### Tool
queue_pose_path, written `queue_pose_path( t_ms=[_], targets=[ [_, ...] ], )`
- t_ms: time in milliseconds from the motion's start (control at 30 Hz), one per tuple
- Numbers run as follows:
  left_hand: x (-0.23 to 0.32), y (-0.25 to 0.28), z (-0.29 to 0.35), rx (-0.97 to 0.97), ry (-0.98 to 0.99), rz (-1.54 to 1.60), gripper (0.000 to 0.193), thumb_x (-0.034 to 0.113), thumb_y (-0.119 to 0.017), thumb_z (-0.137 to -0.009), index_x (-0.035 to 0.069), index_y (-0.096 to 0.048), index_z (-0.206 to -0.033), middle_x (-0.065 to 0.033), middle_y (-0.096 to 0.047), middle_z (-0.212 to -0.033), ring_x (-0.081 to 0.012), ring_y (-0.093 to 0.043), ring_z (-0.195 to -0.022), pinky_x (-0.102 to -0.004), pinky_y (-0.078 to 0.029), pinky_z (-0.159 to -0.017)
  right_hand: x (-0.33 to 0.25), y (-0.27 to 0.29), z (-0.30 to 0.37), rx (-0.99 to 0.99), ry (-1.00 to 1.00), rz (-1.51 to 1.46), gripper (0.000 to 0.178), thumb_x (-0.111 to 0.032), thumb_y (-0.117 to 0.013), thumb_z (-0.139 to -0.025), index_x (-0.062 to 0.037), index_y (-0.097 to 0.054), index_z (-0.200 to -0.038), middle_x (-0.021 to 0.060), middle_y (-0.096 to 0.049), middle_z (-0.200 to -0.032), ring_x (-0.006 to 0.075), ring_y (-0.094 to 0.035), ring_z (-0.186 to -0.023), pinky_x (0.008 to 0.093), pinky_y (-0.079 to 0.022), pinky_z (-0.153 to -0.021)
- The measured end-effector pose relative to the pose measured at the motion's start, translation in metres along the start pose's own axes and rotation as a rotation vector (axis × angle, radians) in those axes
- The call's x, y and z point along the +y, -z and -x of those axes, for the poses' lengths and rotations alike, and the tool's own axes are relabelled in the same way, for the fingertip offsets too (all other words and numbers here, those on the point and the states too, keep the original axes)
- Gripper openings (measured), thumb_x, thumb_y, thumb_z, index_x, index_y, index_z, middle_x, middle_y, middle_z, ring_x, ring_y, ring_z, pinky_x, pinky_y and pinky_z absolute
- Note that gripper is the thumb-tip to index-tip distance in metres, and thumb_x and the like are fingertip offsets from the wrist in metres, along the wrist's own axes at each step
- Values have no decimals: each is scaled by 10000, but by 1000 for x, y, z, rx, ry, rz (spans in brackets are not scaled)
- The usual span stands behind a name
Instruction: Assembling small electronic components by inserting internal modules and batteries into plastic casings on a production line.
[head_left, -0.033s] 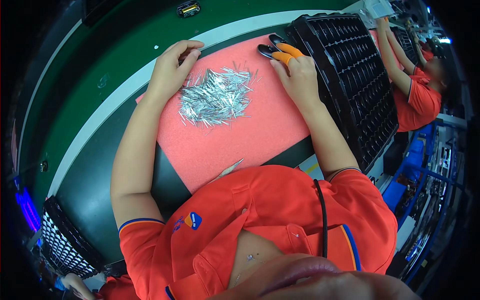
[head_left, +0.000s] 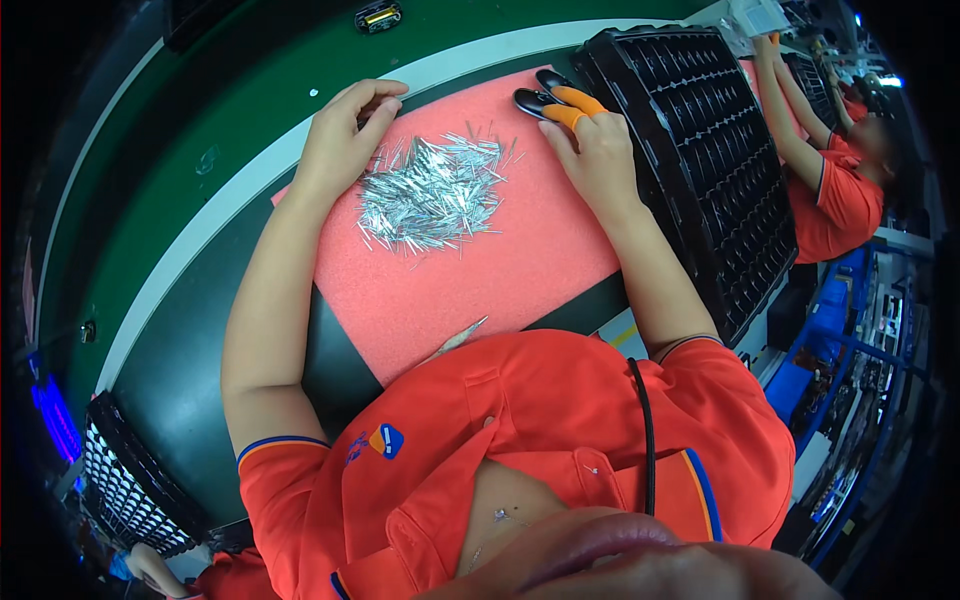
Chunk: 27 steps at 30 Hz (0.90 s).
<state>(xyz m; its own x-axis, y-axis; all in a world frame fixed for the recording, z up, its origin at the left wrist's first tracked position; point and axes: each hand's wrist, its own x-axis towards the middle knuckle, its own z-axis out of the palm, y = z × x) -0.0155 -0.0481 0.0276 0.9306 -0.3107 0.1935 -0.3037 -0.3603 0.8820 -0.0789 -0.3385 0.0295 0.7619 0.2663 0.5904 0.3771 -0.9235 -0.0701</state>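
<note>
A heap of thin silvery metal pins (head_left: pixel 430 195) lies on a pink foam sheet (head_left: pixel 470 290). My left hand (head_left: pixel 345 140) rests at the sheet's far left edge, just beside the heap. Its fingers curl loosely, the thumb stands apart from them, and nothing shows in it. At the sheet's far right corner, my right hand (head_left: pixel 600 150) wears orange finger covers (head_left: pixel 572 108) on two fingers. Those fingers meet two glossy black oval pieces (head_left: pixel 533 101), one beyond the other; the exact grip is partly hidden. A pointed, pale slim tool (head_left: pixel 460 335) lies at the near edge, partly under my shirt.
A black compartment tray (head_left: pixel 705 150) stands close to my right forearm. Beyond the white table rim (head_left: pixel 200 210) runs a green surface (head_left: pixel 230 90) with a small metallic part (head_left: pixel 377 17) on it. Another tray (head_left: pixel 130 480) sits lower left. A co-worker in red (head_left: pixel 835 200) sits at right.
</note>
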Motion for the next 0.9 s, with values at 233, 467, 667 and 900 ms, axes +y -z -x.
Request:
queue_pose_path(
  t_ms=[233,467,667,900],
  targets=[
    [1,-1,0,4,-14,-29,205,125,-592,-903,40,-650,-1081,-88,-641,-1010,-167,-617,-899,-278,-483,-823,-3,4,7,-66,-47,-68,220,-199,-729,-797,-75,-685,-974,96,-651,-993,237,-573,-716,337,-487,-694],
    [-1,-3,-2,-10,-23,-77,203,137,-595,-905,24,-653,-1063,-81,-658,-964,-138,-615,-875,-258,-470,-772,-14,33,24,-49,11,-175,235,-218,-692,-838,-70,-665,-1019,121,-643,-946,266,-608,-799,372,-503,-738],
    [2,-6,-4,-49,41,-51,223,153,-569,-934,36,-649,-1107,-77,-659,-1055,-142,-599,-982,-267,-454,-861,-19,85,54,-147,-114,-195,182,-158,-673,-846,-65,-670,-1003,94,-646,-1149,255,-624,-912,333,-504,-793],
    [-5,-1,0,-25,-35,-114,213,141,-555,-940,32,-650,-1097,-77,-661,-1048,-156,-615,-985,-270,-462,-870,30,167,103,61,-363,43,228,-102,-641,-874,-32,-647,-1091,122,-645,-1152,229,-641,-941,301,-485,-842]
  ],
)
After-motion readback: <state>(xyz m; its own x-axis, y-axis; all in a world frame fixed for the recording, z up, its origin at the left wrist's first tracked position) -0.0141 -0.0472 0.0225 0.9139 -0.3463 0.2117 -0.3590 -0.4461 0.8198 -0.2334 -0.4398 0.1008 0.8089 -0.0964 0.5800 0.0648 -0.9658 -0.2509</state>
